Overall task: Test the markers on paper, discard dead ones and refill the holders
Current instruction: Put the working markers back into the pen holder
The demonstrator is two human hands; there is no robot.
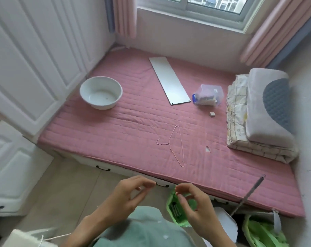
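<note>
Both hands are raised in front of the body, above the floor at the near edge of the bed. The left hand (128, 191) has its fingers loosely curled, thumb and fingertips close together; nothing is visible between them. The right hand (195, 205) is held the same way, fingers bent and relaxed. Whether either hand pinches something very thin cannot be told.

Directly below the right hand sits a green container (176, 209) with several dark, stick-like items standing inside. Judged by the task, this is probably a holder with markers, but the items are too blurred to confirm.

Task status, as judged from this view:
- No test paper is in view.
- No marker is in either hand.
- No discarded markers are identifiable.
- Testing therefore appears not yet started, or is between markers.

Remaining steps: take a marker, test it on paper, sort it, refill the holders.

On the pink mattress (133, 122) lie a white basin (101, 92), a white board (169, 81), a wire hanger (176, 145) and a clear plastic box (209, 94). None relates to the task.
</note>
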